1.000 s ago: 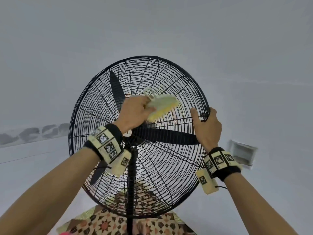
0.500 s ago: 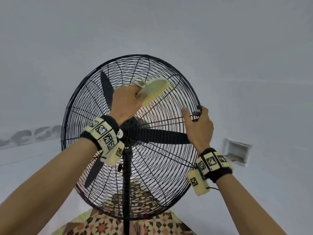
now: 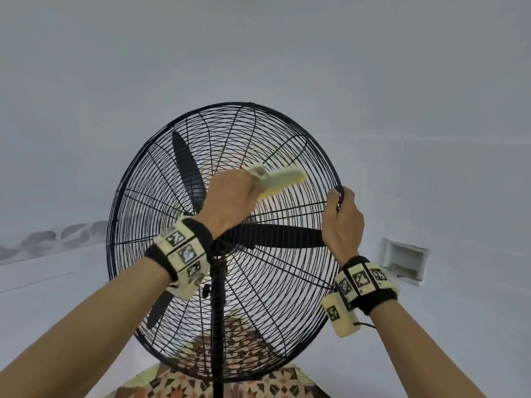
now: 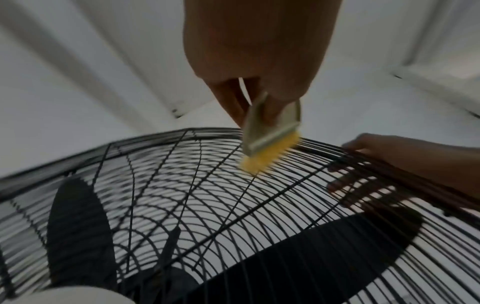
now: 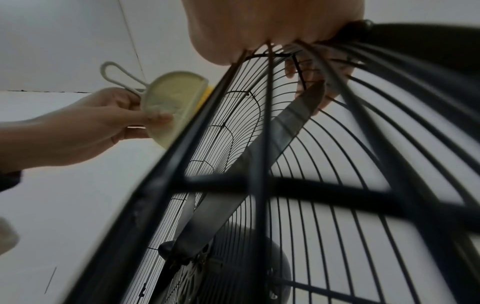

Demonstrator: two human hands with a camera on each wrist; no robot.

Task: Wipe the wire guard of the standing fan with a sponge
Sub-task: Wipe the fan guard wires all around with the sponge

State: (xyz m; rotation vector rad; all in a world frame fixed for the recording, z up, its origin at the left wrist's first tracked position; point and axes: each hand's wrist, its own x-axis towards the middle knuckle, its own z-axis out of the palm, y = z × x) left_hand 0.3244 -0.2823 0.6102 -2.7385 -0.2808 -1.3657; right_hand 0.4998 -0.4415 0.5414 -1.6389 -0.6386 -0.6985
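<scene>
A black standing fan faces me, its round wire guard [image 3: 161, 214] over dark blades [image 3: 278, 236]. My left hand [image 3: 230, 193] grips a sponge [image 3: 283, 180] with a pale green plastic back and a yellow pad. The yellow pad [image 4: 270, 154] presses on the guard wires [image 4: 182, 185] in the upper right part. In the right wrist view the sponge [image 5: 174, 102] lies against the guard's face [image 5: 345, 154], held by the left hand [image 5: 109, 123]. My right hand [image 3: 342, 214] grips the guard's outer rim [image 3: 330, 168] at the right edge, fingers curled through the wires [image 5: 309, 67].
The fan's black pole [image 3: 218, 326] runs down to a patterned cloth [image 3: 230, 383] below. A plain white wall is behind, with a recessed white box [image 3: 405, 262] at the right and a grey mottled strip [image 3: 57, 239] at the left.
The left hand and sponge moved up the guard, then back down and right toward the rim. The right hand stayed on the rim, fingers curling tighter round it.
</scene>
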